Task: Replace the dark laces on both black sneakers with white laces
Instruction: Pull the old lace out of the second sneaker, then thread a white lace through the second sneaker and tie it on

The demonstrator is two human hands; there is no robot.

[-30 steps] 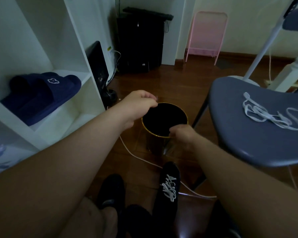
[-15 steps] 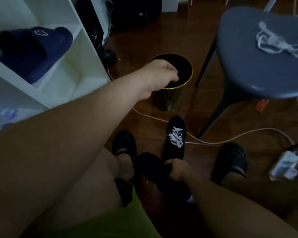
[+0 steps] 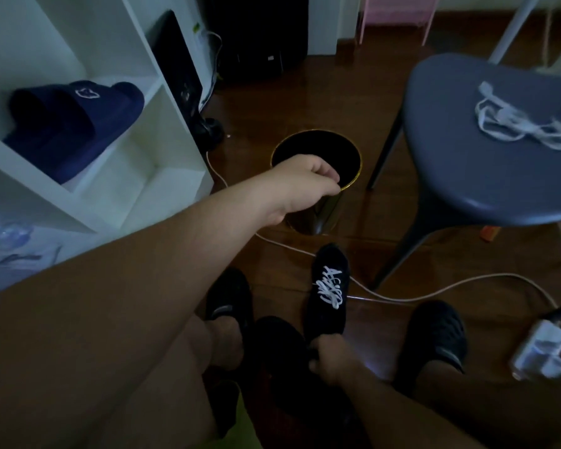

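Shelf (image 3: 175, 131) far left, navy slippers (image 3: 75, 121) on it. Left hand (image 3: 305, 186) over bin (image 3: 353, 163) mouth, grip curled; contents cannot tell. White-laced sneaker (image 3: 329, 286) on floor, centre. Right hand (image 3: 329, 361) grips the second black sneaker (image 3: 279, 345) near it. White laces (image 3: 525, 124) lie on chair seat (image 3: 467, 140), right.

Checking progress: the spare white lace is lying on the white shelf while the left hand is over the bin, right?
Not quite. In the head view the spare white lace lies on the grey chair seat, not the shelf. The left hand is indeed over the gold-rimmed bin.
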